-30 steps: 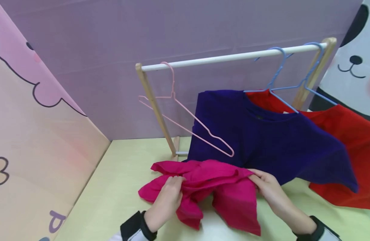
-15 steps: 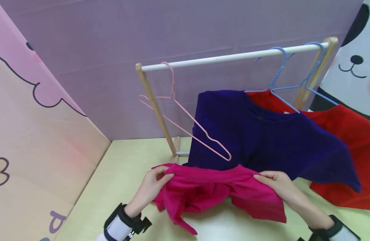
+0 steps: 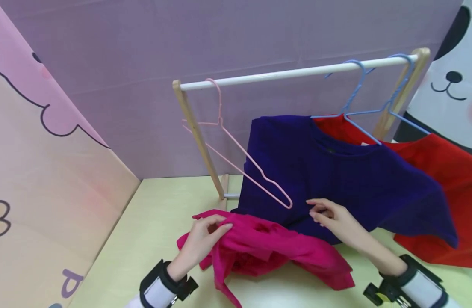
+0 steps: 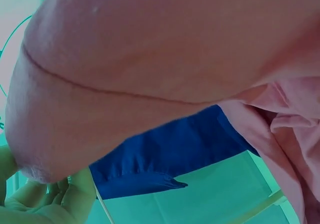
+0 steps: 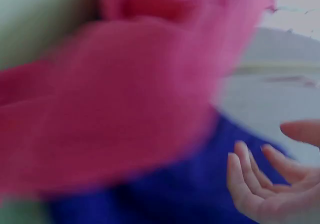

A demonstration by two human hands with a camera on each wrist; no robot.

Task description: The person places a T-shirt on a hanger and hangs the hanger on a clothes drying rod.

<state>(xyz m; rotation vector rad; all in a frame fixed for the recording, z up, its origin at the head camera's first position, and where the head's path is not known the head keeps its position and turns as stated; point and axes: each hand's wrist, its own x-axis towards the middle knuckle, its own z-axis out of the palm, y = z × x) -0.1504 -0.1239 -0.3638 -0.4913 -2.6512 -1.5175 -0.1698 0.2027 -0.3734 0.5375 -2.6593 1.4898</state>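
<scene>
A crumpled magenta garment (image 3: 274, 244) lies partly raised off the pale table at the front. My left hand (image 3: 200, 239) pinches its upper left edge between thumb and fingers; the left wrist view shows the cloth (image 4: 125, 59) hanging from that hand (image 4: 50, 199). My right hand (image 3: 336, 219) is raised above the garment's right part, its fingers loosely bent and holding nothing. In the right wrist view that hand (image 5: 277, 191) is apart from the blurred cloth (image 5: 125, 94). A bare pink hanger (image 3: 220, 107) hangs just behind, its lower right end left of my right hand.
The hanger's hook sits on the white bar (image 3: 282, 75) of a small wooden-ended rack. On blue hangers to the right hang a navy T-shirt (image 3: 343, 184) and, behind it, a red shirt (image 3: 455, 184). A purple backdrop (image 3: 116, 85) closes off the rear.
Both hands gripped the garment earlier and stretched its top edge out; my right hand has since let go and moved up. The garment's right side has sagged. The pink hanger has swung slightly.
</scene>
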